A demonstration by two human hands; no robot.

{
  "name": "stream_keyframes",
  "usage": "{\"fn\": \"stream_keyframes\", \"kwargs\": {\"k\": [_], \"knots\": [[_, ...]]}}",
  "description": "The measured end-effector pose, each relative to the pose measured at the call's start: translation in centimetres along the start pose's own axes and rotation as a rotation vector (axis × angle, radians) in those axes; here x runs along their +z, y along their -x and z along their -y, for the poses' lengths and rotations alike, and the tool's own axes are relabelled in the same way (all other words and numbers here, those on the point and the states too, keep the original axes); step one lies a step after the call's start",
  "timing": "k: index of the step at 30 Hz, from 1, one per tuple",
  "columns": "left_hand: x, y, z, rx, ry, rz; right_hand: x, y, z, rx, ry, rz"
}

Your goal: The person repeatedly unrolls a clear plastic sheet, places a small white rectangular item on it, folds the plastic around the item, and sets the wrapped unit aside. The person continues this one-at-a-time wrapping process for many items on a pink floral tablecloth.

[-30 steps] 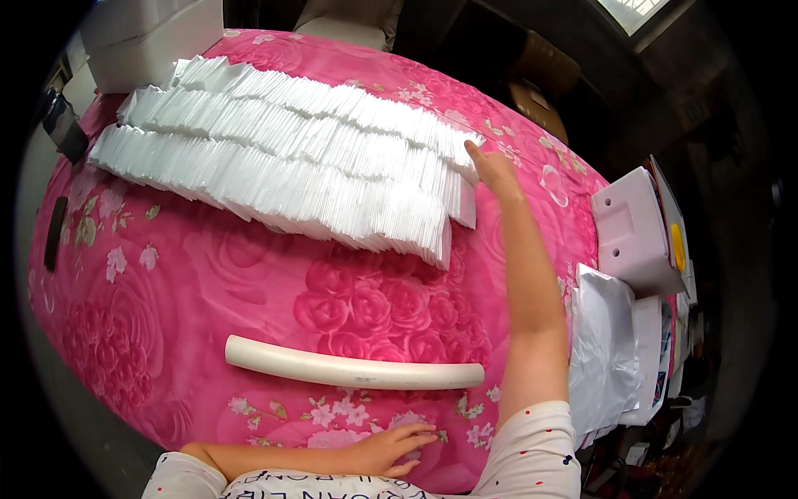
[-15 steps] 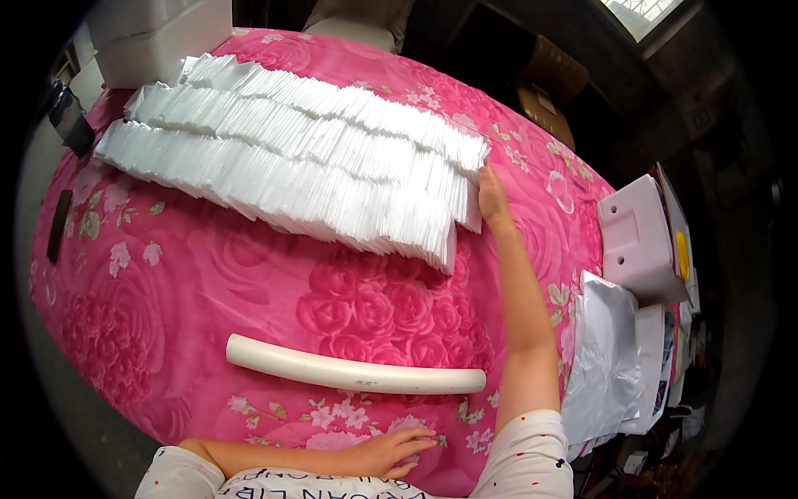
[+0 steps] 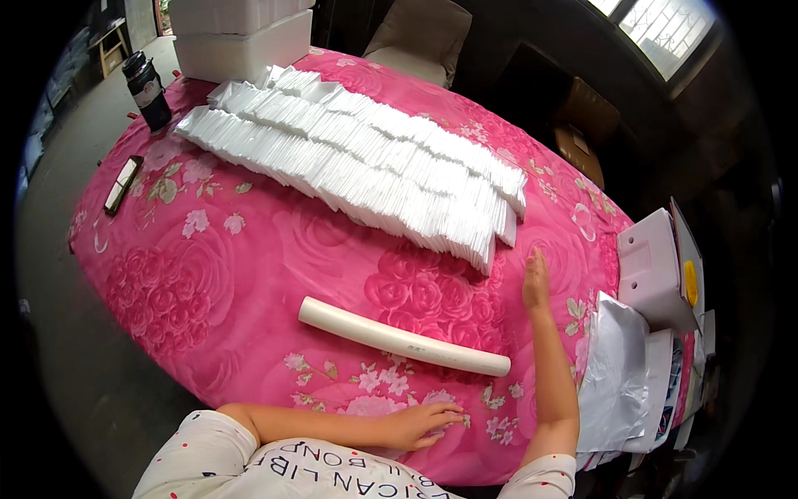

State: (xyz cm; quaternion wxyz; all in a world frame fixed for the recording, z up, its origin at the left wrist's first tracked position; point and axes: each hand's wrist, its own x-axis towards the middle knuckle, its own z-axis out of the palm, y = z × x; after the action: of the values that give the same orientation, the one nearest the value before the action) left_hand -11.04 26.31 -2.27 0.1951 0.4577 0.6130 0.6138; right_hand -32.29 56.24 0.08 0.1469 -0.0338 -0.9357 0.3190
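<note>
Three long rows of thin white packets (image 3: pixel 357 179), standing on edge and leaning close together, stretch across the far half of the table. My right hand (image 3: pixel 536 281) is just nearer than the right end of these rows, apart from them. Its fingers are stretched out and nothing is in it. Close to my body, my left hand (image 3: pixel 426 424) lies open along the near side of the table with its fingers loosely spread. Between the rows and my left hand lies a white plastic pipe (image 3: pixel 403 339), the thing nearest to both hands.
A pink flowered cloth (image 3: pixel 249 274) covers the table. White foam boxes (image 3: pixel 241 46) and a dark flask (image 3: pixel 148 93) stand at the far left, near a small dark case (image 3: pixel 125 185). On the right are a white foam box (image 3: pixel 657 270) and clear plastic bags (image 3: pixel 615 374). Chairs (image 3: pixel 420 37) stand behind.
My right hand has come away from the right end of the packet rows and moved nearer to me. My left hand stays by the near edge. The whole view has shifted.
</note>
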Motion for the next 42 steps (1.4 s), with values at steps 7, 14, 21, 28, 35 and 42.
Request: {"fn": "stream_keyframes", "kwargs": {"k": [7, 14, 21, 28, 35, 42], "knots": [[-1.0, 4.5, -1.6, -0.008, -0.223, -0.038, -4.3, 12.8, 6.7, -0.074, 0.063, 0.128], [-3.8, 9.1, -4.4, -0.028, -0.459, -0.135, -8.2, 22.5, 6.3, 0.013, 0.149, 0.085], [-3.7, 10.9, -5.4, -0.100, -0.592, -0.237, -13.4, 26.9, -1.4, 0.274, 0.568, -0.332], [-4.5, 10.1, -4.9, -0.077, -0.657, -0.166, -16.9, 30.3, -9.4, 0.484, 0.773, -0.276], [-5.3, 7.0, -5.1, -0.052, -0.737, -0.130, -17.3, 30.0, -7.9, 0.524, 0.811, -0.430], [-9.0, 3.3, -4.6, 0.027, -0.884, -0.134, -22.9, 35.3, -11.5, 1.202, 0.407, -0.739]]}}
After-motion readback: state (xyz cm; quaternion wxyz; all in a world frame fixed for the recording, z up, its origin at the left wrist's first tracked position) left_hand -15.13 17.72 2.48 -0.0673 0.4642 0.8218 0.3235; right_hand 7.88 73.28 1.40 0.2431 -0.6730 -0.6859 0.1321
